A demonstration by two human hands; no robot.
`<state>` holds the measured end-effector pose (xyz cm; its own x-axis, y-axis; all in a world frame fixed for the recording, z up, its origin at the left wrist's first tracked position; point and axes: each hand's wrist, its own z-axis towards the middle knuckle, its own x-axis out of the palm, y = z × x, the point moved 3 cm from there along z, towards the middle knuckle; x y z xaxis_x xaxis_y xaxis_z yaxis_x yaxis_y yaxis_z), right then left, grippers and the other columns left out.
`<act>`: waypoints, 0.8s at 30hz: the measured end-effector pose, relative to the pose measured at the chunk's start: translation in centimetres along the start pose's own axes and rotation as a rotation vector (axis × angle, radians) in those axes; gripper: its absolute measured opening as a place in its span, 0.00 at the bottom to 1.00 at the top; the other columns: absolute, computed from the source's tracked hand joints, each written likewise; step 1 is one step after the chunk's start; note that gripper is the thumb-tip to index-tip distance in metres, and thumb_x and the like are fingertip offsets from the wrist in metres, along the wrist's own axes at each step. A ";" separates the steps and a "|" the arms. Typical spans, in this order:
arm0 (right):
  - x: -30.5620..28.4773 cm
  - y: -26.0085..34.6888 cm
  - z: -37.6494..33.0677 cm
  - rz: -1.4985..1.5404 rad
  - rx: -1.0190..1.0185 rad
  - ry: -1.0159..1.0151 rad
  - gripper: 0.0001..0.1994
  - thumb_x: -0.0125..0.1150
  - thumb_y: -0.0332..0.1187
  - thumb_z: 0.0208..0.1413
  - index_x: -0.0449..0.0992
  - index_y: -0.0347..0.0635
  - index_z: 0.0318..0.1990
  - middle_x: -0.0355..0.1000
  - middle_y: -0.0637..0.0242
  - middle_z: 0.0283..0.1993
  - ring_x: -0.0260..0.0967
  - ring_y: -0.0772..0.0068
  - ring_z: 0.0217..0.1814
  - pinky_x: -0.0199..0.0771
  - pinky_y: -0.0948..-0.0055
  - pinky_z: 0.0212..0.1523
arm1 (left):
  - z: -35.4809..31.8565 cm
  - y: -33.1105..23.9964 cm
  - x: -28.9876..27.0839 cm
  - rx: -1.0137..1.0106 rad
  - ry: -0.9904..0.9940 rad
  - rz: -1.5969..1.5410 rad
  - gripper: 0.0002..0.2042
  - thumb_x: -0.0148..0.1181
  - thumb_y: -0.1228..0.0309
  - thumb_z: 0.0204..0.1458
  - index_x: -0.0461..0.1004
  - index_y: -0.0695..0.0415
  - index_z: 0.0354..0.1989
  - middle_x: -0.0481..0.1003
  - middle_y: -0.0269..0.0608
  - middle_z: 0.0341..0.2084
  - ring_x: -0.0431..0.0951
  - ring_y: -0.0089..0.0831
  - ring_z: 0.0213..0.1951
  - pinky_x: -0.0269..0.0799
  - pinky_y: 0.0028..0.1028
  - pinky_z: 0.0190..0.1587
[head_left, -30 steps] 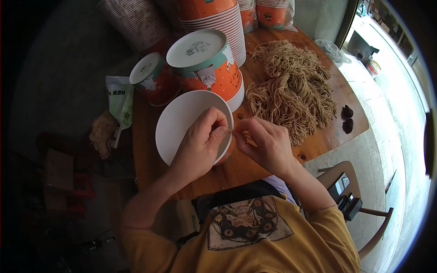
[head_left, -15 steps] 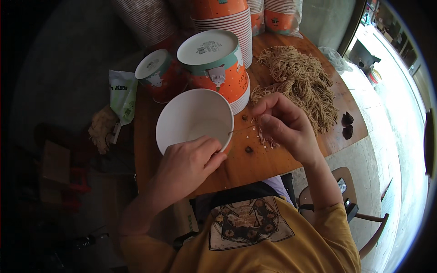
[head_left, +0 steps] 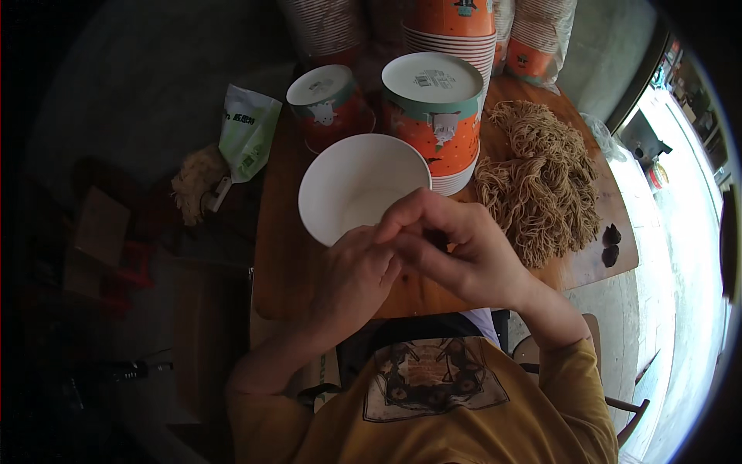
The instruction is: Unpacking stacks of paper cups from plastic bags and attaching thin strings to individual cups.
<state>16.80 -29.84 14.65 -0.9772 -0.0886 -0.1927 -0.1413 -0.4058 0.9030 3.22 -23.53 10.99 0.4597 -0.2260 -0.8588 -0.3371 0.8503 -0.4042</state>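
Observation:
A paper bucket (head_left: 332, 189), white inside, stands with its mouth tilted toward me on the wooden table. My left hand (head_left: 357, 271) is at its near rim, fingers closed and bent inward, their tips largely hidden. Right beside it, my right hand (head_left: 468, 251) pinches thumb and forefinger against the left fingers. Whatever lies between the fingertips is too small or covered to make out. To the right of the hands is a heap of tan, noodle-like strands (head_left: 545, 185).
Behind the open bucket stand upturned orange buckets, one large (head_left: 440, 131) and one smaller (head_left: 328, 112). A tall bucket stack (head_left: 452, 42) rises at the back. A green-white bag (head_left: 249, 135) is on the left, two dark pieces (head_left: 610, 246) near the table's right edge.
My right hand has moved left to meet my left hand. The thin strand that stretched between the hands no longer shows. The whole view has shifted, so the table things appear farther right.

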 end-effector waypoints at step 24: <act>-5.3 -1.2 -3.5 0.747 0.040 -0.152 0.08 0.48 0.27 0.60 0.71 0.34 0.43 0.76 0.52 0.38 0.78 0.67 0.30 0.78 0.80 0.21 | 1.4 11.0 -7.5 -0.052 -0.540 0.256 0.10 0.50 0.84 0.51 0.76 0.58 0.37 0.67 0.45 0.47 0.69 0.38 0.50 0.69 0.32 0.46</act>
<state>22.68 -32.07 13.19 -0.8261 -0.1991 0.5272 0.5631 -0.2537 0.7865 -2.75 -11.83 13.47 0.7065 0.2680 -0.6550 -0.5257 0.8184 -0.2321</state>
